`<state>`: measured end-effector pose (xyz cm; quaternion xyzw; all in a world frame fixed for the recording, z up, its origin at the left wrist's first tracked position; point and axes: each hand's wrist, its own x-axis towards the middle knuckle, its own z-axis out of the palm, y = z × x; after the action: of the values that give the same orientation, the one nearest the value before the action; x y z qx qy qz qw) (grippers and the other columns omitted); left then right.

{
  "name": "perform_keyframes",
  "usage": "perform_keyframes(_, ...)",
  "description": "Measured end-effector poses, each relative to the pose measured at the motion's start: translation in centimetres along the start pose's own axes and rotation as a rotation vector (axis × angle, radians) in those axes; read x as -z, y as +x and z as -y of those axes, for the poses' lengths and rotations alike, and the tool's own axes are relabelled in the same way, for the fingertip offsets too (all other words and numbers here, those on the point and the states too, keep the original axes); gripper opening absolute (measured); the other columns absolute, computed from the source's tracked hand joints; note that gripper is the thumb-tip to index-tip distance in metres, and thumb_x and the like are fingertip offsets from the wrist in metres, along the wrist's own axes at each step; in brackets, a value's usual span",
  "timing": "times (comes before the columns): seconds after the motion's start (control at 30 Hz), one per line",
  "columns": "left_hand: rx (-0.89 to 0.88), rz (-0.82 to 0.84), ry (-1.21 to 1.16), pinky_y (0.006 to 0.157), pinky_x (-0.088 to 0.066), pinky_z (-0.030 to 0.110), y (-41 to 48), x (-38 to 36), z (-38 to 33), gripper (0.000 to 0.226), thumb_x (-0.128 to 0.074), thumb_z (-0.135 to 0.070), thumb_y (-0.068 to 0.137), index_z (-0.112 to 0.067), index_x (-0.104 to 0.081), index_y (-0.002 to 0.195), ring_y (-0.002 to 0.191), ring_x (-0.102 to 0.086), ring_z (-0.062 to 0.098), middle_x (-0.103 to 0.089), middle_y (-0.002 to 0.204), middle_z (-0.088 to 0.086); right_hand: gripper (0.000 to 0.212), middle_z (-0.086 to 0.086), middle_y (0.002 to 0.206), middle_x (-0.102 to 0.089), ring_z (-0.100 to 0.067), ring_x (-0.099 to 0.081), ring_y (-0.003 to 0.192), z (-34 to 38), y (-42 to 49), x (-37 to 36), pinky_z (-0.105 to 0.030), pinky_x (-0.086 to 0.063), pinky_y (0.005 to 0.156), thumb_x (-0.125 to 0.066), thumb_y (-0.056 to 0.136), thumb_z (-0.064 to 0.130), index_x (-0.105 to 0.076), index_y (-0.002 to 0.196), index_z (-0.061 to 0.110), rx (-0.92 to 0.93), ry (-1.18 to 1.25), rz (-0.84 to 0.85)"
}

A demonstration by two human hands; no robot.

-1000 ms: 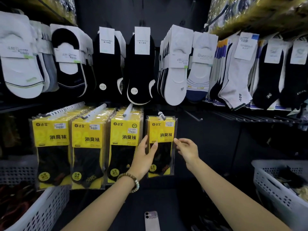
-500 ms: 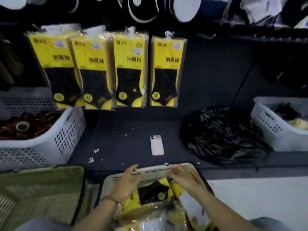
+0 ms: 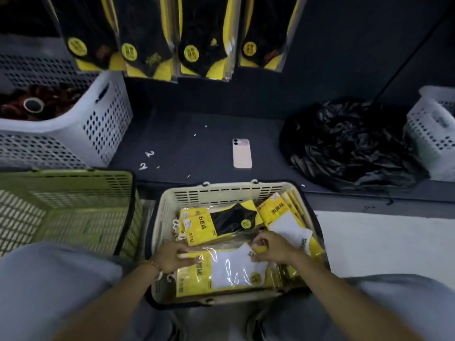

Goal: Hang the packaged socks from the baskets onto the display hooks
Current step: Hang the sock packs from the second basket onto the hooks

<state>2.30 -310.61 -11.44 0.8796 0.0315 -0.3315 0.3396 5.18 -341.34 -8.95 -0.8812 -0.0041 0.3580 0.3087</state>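
Head view, lower centre: in the cream slotted plastic basket [image 3: 221,193], your right hand [image 3: 273,248] pinches the right end of the yellow-and-clear packet of white socks [image 3: 229,271]; your left hand [image 3: 170,257] touches its left edge, grip unclear.

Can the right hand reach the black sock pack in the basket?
Probably yes. The black sock pack lies uncovered on top in the cream basket, just beyond the right hand, which seems to pinch a white sock pack.
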Motion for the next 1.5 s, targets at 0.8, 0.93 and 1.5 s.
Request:
perform_keyframes(0.8, -0.163, -0.175, -1.050, 0.062, -0.056, 0.024, -0.9, 5.9, -11.8, 0.078, -0.085, -0.051, 0.048, -0.012, -0.064, 0.113, 0.083, -0.072, 0.016, -0.072, 0.105, 0.008, 0.015, 0.011, 0.092, -0.074, -0.001, -0.070, 0.082, 9.4, -1.8, 3.6, -0.011, -0.051, 0.067, -0.071, 0.084, 0.022, -0.067, 0.098, 0.026, 0.391, 0.747, -0.181)
perform_keyframes(0.93, -0.202, -0.221, -0.995, 0.077, -0.056, 0.038, -1.3, 6.8, -14.7, 0.080, -0.086, -0.058, 0.045, -0.016, -0.067, 0.110, 0.093, -0.070, 0.026, -0.073, 0.102, 0.006, 0.018, 0.004, 0.097, -0.074, -0.008, -0.071, 0.084, 10.3, -2.9, 4.6, -0.018, -0.055, 0.066, -0.070, 0.085, 0.019, -0.064, 0.102, 0.023, 0.434, 0.838, -0.192)
perform_keyframes(1.5, -0.541, -0.354, -0.861, 0.069, -0.056, 0.024, -5.1, 16.3, -24.6, 0.068, -0.071, -0.063, 0.052, -0.017, -0.067, 0.102, 0.086, -0.072, 0.014, -0.075, 0.095, -0.001, 0.026, 0.009, 0.088, -0.073, -0.008, -0.070, 0.075, 20.3, -9.2, 19.9, -0.017, -0.054, 0.062, -0.074, 0.080, 0.010, -0.058, 0.096, 0.021, 0.883, 0.717, -0.635)
